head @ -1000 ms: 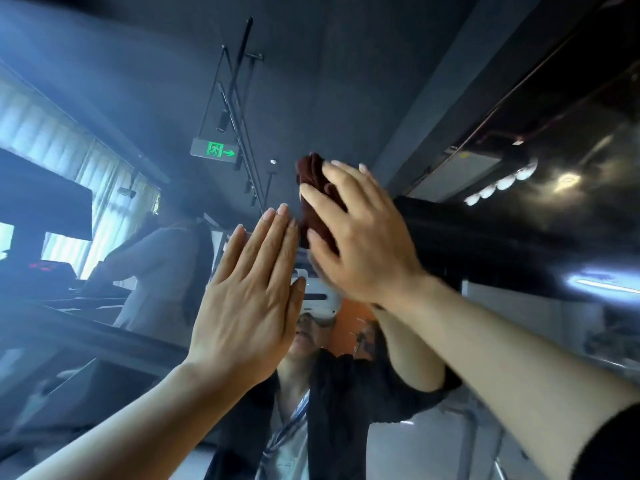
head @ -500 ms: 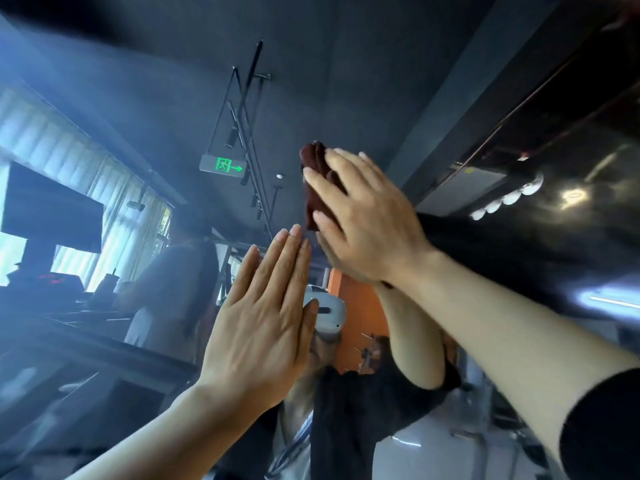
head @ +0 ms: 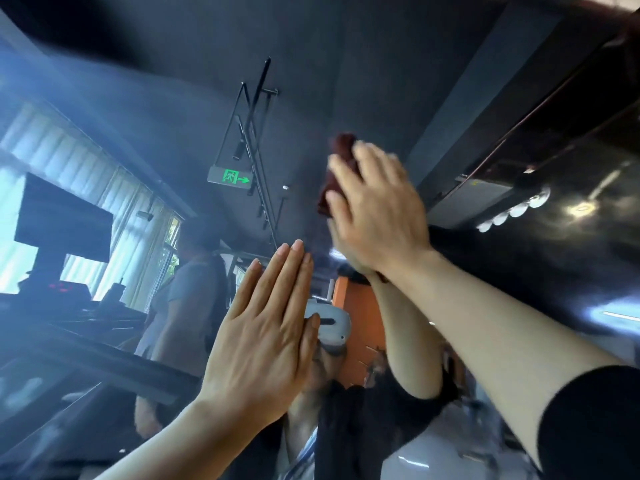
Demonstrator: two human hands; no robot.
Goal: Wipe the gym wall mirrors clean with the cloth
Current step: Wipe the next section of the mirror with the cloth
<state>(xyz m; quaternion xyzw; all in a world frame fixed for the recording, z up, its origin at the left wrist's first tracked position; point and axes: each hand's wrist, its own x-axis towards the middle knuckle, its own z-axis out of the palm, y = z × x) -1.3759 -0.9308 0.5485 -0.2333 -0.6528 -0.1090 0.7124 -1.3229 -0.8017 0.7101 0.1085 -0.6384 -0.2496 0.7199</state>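
Note:
The wall mirror [head: 346, 71] fills the view and reflects the dark ceiling and the room. High up at centre, my right hand [head: 377, 209] presses a dark red cloth [head: 337, 171] flat against the glass with straight fingers; most of the cloth is hidden under the palm. Lower and to the left, my left hand [head: 266, 337] lies flat on the mirror, fingers straight and together, holding nothing. Both forearms reach up from the bottom of the view.
In the reflection I see a person wearing a white headset [head: 329, 327], another person [head: 187, 306] standing at the left, a green exit sign [head: 230, 176], a dark screen [head: 65, 216] before bright curtained windows, and ceiling lights [head: 512, 209] at the right.
My right hand and the cloth have slid up and a little to the right across the glass. The left hand stays flat on the mirror, and the view has tilted upward.

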